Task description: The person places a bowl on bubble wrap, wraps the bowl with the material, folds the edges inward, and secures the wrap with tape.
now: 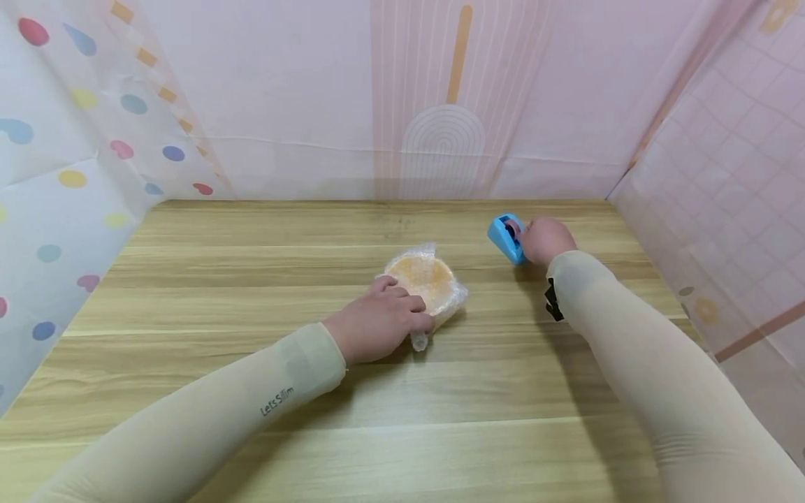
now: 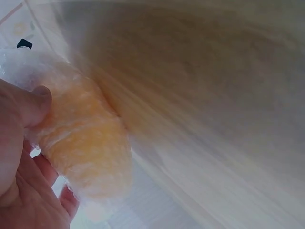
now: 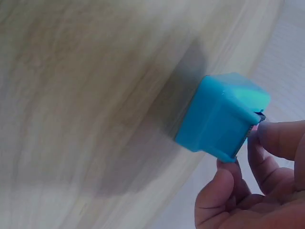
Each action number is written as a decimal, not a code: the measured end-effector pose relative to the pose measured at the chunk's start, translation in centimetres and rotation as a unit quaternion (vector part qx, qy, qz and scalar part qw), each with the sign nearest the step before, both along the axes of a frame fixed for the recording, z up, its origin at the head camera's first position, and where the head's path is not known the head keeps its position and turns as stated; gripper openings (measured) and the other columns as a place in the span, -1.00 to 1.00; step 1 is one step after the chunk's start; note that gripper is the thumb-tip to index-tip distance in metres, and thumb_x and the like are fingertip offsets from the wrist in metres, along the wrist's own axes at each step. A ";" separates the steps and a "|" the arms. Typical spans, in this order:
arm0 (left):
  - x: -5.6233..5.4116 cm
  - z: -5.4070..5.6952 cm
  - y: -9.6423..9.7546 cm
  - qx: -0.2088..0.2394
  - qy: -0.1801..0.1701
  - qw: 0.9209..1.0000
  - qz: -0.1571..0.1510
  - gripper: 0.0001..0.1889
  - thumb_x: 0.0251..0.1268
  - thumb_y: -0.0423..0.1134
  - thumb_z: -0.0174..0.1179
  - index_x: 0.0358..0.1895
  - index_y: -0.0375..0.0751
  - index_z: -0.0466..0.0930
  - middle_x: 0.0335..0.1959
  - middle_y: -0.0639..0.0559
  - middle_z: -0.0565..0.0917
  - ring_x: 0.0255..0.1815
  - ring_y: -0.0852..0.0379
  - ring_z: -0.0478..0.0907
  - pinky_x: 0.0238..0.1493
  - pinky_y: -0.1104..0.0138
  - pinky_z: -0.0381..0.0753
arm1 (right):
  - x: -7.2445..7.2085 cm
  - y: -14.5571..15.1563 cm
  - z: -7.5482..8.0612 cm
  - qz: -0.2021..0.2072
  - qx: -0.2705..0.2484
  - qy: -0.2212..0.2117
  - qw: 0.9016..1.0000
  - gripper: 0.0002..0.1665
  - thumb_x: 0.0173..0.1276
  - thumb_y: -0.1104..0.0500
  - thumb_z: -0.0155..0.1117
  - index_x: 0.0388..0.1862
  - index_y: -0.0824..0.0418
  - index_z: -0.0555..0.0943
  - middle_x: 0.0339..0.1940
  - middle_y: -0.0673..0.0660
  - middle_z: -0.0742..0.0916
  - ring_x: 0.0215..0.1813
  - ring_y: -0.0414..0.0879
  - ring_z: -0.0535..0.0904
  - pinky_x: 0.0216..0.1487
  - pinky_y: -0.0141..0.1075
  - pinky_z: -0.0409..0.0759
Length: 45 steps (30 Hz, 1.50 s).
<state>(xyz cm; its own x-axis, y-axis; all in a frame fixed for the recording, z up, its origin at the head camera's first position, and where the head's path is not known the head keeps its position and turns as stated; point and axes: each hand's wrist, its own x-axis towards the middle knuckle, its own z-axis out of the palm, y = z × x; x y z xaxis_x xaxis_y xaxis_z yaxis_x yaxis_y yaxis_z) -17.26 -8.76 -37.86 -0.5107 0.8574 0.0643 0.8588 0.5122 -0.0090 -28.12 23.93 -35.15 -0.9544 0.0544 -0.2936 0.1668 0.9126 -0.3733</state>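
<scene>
A person's left hand (image 1: 380, 323) grips a bubble-wrapped orange disc-like item (image 1: 430, 276) between thumb and fingers, at the center of the frame on a wood-grain tabletop (image 1: 207, 300). Right of center, the right hand (image 1: 548, 241) pinches the cutter end of a blue tape dispenser (image 1: 504, 244). Pastel-printed sheeting (image 1: 283, 84) lines the back and sides, dotted at upper left, grid-patterned at right.

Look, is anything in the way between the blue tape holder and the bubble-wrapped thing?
Nothing that I can see: in the head view, only wooden tabletop lies between the blue tape holder at the right hand and the bubble-wrapped bundle in the left hand.
</scene>
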 end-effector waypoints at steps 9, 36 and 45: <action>0.3 0.1 0.0 -0.005 -0.027 0.999 0.031 -0.65 0.44 -0.41 0.20 0.04 0.23 0.69 0.04 0.16 0.71 0.04 -0.02 0.65 0.45 -0.58 0.08 | 0.1 -0.5 0.3 -0.042 0.008 -0.012 0.999 -0.27 0.73 -0.21 -0.22 0.19 0.38 0.62 -0.29 0.23 0.65 -0.33 0.01 0.57 -0.25 -0.20 0.54; 0.1 0.3 0.5 -0.013 -0.038 0.999 0.032 -0.69 0.46 -0.42 0.21 -0.01 0.18 0.70 0.02 0.16 0.71 0.03 -0.02 0.65 0.45 -0.55 0.13 | 0.4 -1.7 0.6 -0.122 -0.063 -0.022 0.990 -0.38 0.58 -0.11 0.05 0.16 0.44 0.60 -0.06 0.27 0.61 -0.31 -0.02 0.51 -0.37 -0.28 0.48; 0.0 0.2 0.5 -0.013 -0.038 0.999 0.030 -0.70 0.46 -0.39 0.22 0.01 0.18 0.70 0.03 0.16 0.71 0.04 -0.02 0.65 0.45 -0.55 0.13 | 0.7 -1.6 0.9 -0.099 -0.085 -0.059 0.990 -0.29 0.62 -0.09 0.01 0.42 0.46 0.45 0.30 0.36 0.54 0.04 0.09 0.55 -0.05 -0.22 0.66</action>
